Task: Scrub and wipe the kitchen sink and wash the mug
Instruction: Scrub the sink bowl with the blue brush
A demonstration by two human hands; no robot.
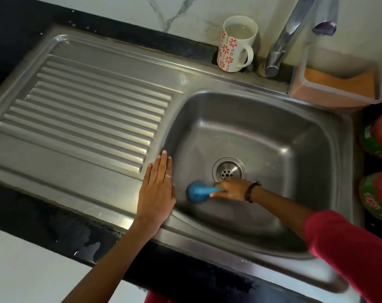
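Note:
The steel sink (273, 136) has its basin on the right, with a round drain (229, 169) in the floor. Inside the basin, just in front of the drain, my right hand (230, 190) grips a blue scrubber (198, 192) pressed against the basin's lower left wall; the scrubber is blurred. My left hand (157, 191) lies flat with straight fingers on the sink's rim at the basin's left edge. A white mug (236, 43) with red flowers stands upright at the back rim, left of the tap, with liquid in it.
The ribbed drainboard (87, 112) fills the left half. A chrome tap (286, 38) rises at the back right. A clear box with an orange sponge (338, 82) sits right of the tap. Colourful packets (378, 136) lie on the dark counter (21, 211) at the far right.

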